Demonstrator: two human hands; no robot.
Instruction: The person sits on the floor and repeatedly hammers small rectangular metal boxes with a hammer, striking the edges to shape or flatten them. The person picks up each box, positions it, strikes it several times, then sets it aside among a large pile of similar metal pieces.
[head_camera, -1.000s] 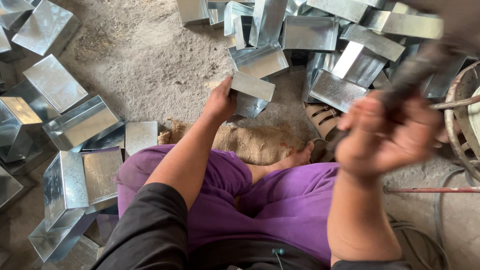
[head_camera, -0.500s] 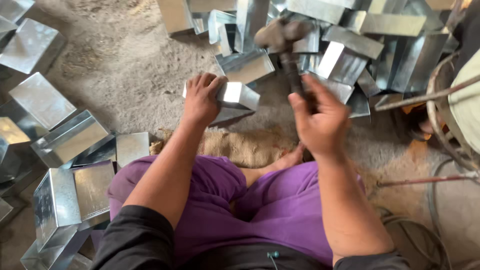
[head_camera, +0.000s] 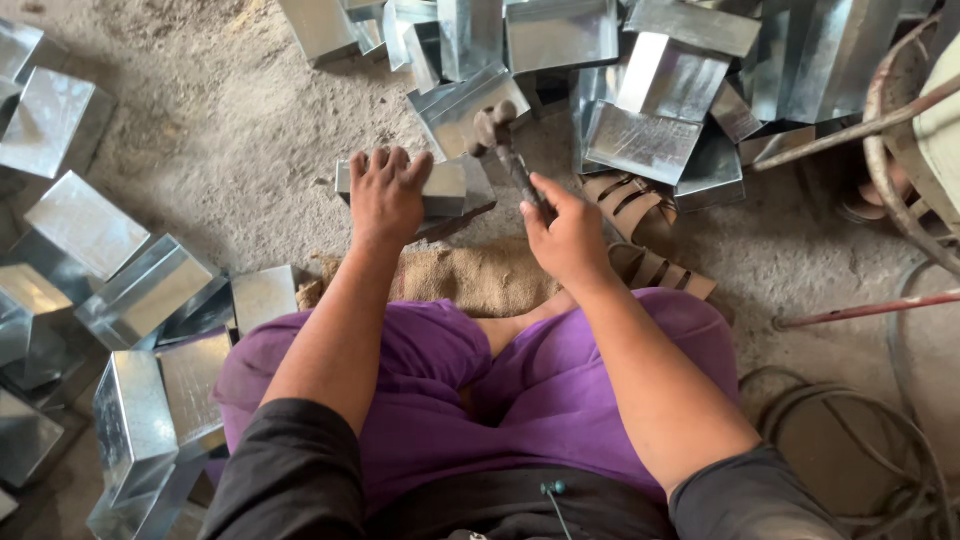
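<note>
1. We note the left hand lying palm down, fingers spread and curled over the far edge of a small sheet-metal box, pressing it onto the ground.
2. The box lies on the dirt floor just beyond a strip of burlap sacking, directly ahead of the knees (purple trousers fill the lower centre of the view).
3. The right hand is closed around the handle of a hammer; the thumb lies along the handle.
4. The hammer head sits at or just above the right end of the box; we cannot tell whether it touches the metal (the head is slightly blurred).
5. The two hands are near each other, with the right end of the box between them.
6. A pile of similar shiny metal boxes lies beyond the hammer, across the top of the view; some lie flat, some tilted.
7. More metal boxes lie to the left of the left leg, several open-sided.
8. A pair of brown sandals lies just right of the right hand.
9. Rusty metal rods and a coiled cable occupy the right edge.
</note>
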